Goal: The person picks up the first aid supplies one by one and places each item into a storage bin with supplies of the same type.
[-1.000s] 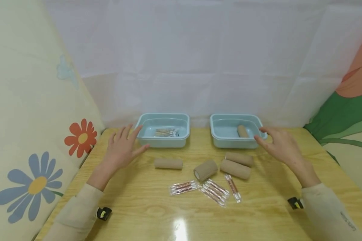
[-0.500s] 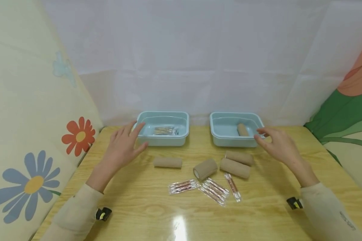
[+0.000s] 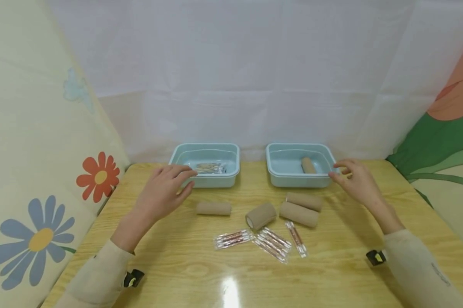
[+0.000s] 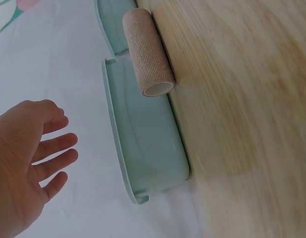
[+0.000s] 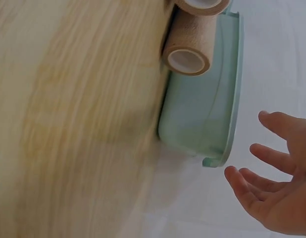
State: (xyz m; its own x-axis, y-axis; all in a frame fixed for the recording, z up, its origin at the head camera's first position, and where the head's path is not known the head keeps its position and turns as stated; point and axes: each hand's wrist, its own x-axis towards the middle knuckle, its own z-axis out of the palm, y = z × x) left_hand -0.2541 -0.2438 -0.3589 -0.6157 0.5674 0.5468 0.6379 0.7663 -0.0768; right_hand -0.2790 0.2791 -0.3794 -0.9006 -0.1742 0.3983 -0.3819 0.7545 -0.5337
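One brown roll (image 5: pixel 202 11), cut off by the right wrist view's top edge

Bins (image 3: pixel 204 183) are lt. blue-green, rolls (image 3: pixel 214 208) plain brn., small packs (image 3: pixel 233 239) red-brn. w/ silvery ends. Table (image 3: pixel 185 278) is yellow-brn. w/ streaky wood grain, sleeves (image 3: pixel 94 276) beige, back cloth (image 3: pixel 216 51) pale gray. Left cloth (image 3: pixel 19 111) is cream w/ a red flower (image 3: pixel 100 177) & a blue-gray flower (image 3: pixel 41 239), both yellow at ctr.; right cloth (image 3: pixel 439 141) shows orange & dk. green.

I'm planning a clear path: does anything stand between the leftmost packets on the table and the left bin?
Yes: the lone brown roll lies between the leftmost packets and the left bin; the bin's front wall stands beyond it.
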